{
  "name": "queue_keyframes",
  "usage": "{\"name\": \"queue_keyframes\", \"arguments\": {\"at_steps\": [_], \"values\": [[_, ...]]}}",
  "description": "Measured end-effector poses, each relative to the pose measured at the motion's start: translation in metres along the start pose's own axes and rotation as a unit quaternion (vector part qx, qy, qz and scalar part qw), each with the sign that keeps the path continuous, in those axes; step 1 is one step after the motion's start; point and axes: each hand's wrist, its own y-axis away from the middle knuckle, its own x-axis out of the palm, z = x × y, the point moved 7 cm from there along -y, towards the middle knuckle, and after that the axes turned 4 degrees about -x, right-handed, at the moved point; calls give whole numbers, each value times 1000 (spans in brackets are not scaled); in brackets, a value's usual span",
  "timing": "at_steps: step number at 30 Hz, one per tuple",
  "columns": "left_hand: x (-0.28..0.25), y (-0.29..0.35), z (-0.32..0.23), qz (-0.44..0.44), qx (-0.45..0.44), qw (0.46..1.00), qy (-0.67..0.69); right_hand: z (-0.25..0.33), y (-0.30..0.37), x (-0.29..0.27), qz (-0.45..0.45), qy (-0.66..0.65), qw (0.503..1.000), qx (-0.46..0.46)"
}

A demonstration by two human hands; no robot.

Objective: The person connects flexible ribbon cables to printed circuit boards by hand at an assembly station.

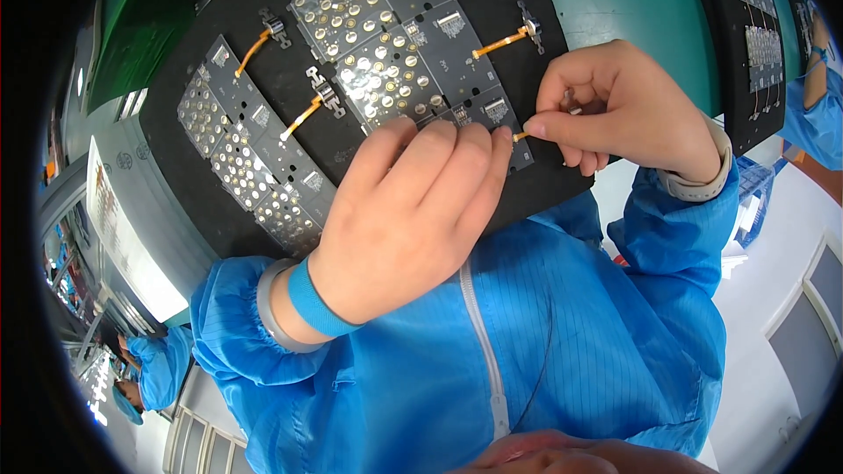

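My left hand [404, 197] lies over the lower end of a dark circuit board panel [457, 61], fingers together and bent down onto it; its thumb and most fingertips are hidden. Its index fingertip reaches the board's right edge, beside a short orange flex cable [520, 136]. Between thumb and index finger, my right hand [615, 110] pinches that cable's outer end. A small metallic part [572, 102] shows among its curled fingers; whether it joins the cable is hidden. Further up the panel, another orange flex cable [500, 42] ends in a metal connector piece [530, 28].
The boards lie on a black mat [325, 140]. Left of my hand stands a second board panel [250, 154] with similar cables. A green work surface [628, 0] is beyond, with another black tray of boards [746, 44] at right. Other people in blue work nearby.
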Motion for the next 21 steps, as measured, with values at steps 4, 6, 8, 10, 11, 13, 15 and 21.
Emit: {"name": "queue_keyframes", "arguments": {"at_steps": [4, 6, 8, 10, 11, 13, 15, 21], "values": [[1, -2, -3, 10, 5, 1000, -8, 1, 0, 0, 3, -8, 1000, -1], [7, -2, -8, 28, 18, 996, -79, 0, 2, 0, 2, -10, 1000, 9], [10, -1, -12, 43, 26, 993, -105, 3, 6, -3, -28, 1, 1000, 1], [12, 0, -14, 57, 33, 989, -134, 5, 11, -8, -57, 12, 998, -10], [14, 1, -15, 65, 39, 987, -145, 6, 14, -17, -107, 30, 994, -17], [15, 3, -17, 69, 45, 984, -158, 5, 21, -33, -168, 55, 983, -53], [14, 3, -17, 50, 48, 987, -144, 0, 18, -39, -210, 57, 972, -91], [-26, 12, 19, -25, -36, 995, 90, 1, 8, -34, -301, 60, 943, -132]]}}
